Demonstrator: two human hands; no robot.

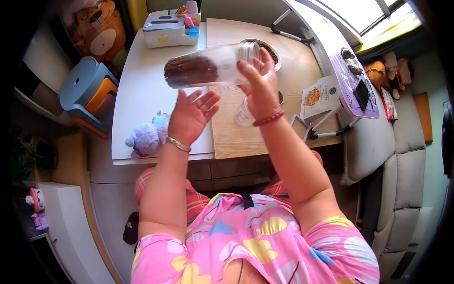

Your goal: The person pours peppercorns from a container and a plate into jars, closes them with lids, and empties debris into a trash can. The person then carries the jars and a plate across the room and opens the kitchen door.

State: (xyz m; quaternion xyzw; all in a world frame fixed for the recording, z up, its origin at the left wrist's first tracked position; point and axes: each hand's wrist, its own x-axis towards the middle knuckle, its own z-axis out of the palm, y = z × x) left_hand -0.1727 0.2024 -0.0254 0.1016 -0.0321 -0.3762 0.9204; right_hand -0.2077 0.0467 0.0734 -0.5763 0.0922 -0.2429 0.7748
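A seemingly part-filled jar (228,65) is being gripped by the curled right hand (263,87), the open left hand (188,120) empty, with dark grains (272,52) in a bowl (279,62) too.

A white-and-wood table (236,142) carries an organizer (163,34), dish (279,62), jar (243,114) and plush (145,137).

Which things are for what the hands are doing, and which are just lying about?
In use, or likely part of it:
tall clear jar of dark brown bits, in the right hand; left hand open nearby
round white dish of dark bits
small clear container

Just about:
fluffy lilac-blue toy
blue plastic stool
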